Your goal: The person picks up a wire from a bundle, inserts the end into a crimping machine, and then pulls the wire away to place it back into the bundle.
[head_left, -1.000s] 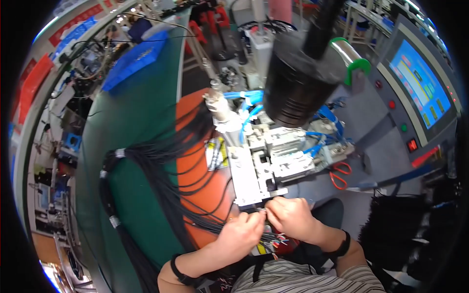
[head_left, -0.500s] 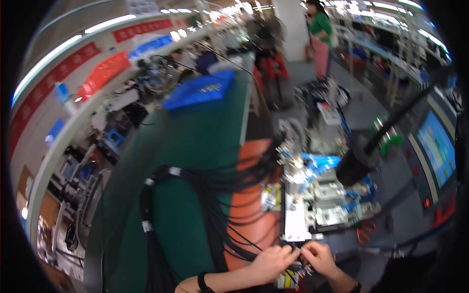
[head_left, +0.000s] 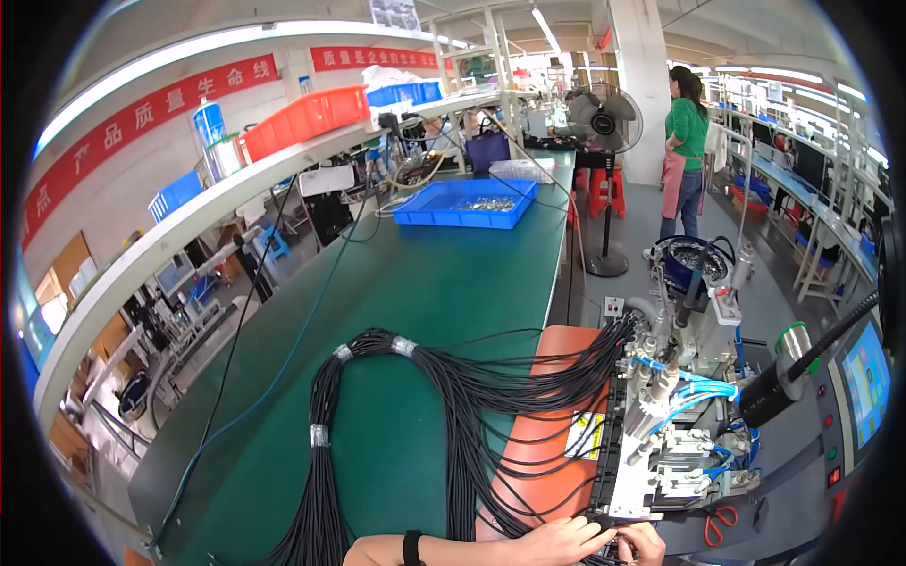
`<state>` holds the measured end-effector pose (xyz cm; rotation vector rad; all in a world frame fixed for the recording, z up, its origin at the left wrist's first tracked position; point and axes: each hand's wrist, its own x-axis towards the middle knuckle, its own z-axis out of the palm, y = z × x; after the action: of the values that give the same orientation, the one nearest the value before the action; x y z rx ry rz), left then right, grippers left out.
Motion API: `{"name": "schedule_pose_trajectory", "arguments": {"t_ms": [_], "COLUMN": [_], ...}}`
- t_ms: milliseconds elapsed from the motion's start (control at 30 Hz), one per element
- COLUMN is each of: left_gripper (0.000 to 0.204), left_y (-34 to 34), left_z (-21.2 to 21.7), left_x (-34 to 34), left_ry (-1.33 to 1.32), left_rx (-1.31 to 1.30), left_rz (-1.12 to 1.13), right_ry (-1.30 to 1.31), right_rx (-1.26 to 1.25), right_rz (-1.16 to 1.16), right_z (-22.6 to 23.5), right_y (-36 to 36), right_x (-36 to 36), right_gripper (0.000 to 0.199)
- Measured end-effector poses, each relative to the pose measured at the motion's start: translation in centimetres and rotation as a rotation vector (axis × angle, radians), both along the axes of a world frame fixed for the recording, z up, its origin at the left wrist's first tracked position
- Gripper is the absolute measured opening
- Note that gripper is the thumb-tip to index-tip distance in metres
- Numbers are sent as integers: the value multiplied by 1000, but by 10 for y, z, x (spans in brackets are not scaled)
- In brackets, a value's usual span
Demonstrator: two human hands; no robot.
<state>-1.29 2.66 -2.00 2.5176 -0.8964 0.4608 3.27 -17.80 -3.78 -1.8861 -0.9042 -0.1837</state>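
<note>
My left hand (head_left: 563,541) and my right hand (head_left: 644,541) are close together at the near end of a machine with metal cylinders and blue air tubes (head_left: 694,389). Both have their fingers closed in a pinch; what is between them is too small and covered to make out. Beside my left hand, a thick bundle of black cables (head_left: 462,415) curves over the bench, bound with clear tape. Its loose ends fan out across an orange board (head_left: 557,344) to a black rail (head_left: 612,439) along the machine's left side. A white plate (head_left: 634,486) lies just beyond my fingers.
Red-handled scissors (head_left: 722,517) lie right of my hands. A black flexible-arm lamp (head_left: 766,401) and a control screen (head_left: 864,377) stand at the right. On the green bench (head_left: 396,283), a blue tray (head_left: 462,218) holds small metal parts. Farther off are a fan (head_left: 604,123) and a person in green (head_left: 686,141).
The view has swung and levelled, and the blur is gone. My hands now appear lower and slightly right in the picture, still together at the machine's near end.
</note>
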Motion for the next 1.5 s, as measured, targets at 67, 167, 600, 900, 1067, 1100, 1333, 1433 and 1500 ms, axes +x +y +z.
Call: {"name": "schedule_pose_trajectory", "arguments": {"t_ms": [67,167,600,900,1067,1100,1333,1433,1500], "left_gripper": [36,38,41,40,38,38,54,49,46], "left_y": [3,7,3,4,4,5,5,5,5], "left_z": [2,3,-5,-8,-4,-4,-12,-7,-7], "left_x": [2,3,3,7,0,2,9,9,7], "left_ry": [11,28,50,94,193,211,149,157,154], "left_rx": [1,27,109,108,148,135,268,240,231], "left_rz": [5,-3,-59,-100,-53,-66,-76,-61,-49], "right_ry": [39,21,59,227,269,284,828,741,690], "right_rx": [12,43,29,117,207,191,149,70,35], "right_rz": [8,12,83,-91,-431,-445,-94,-70,-54], "right_z": [2,-5,-22,-26,-38,-36,-34,-35,-34], "right_y": [1,4,-14,-11,-33,-35,-27,-14,-11], "right_x": [-1,-1,-2,-9,-1,0,-14,-8,-4], "right_gripper": [19,21,29,20,19,19,14,12,12]}}
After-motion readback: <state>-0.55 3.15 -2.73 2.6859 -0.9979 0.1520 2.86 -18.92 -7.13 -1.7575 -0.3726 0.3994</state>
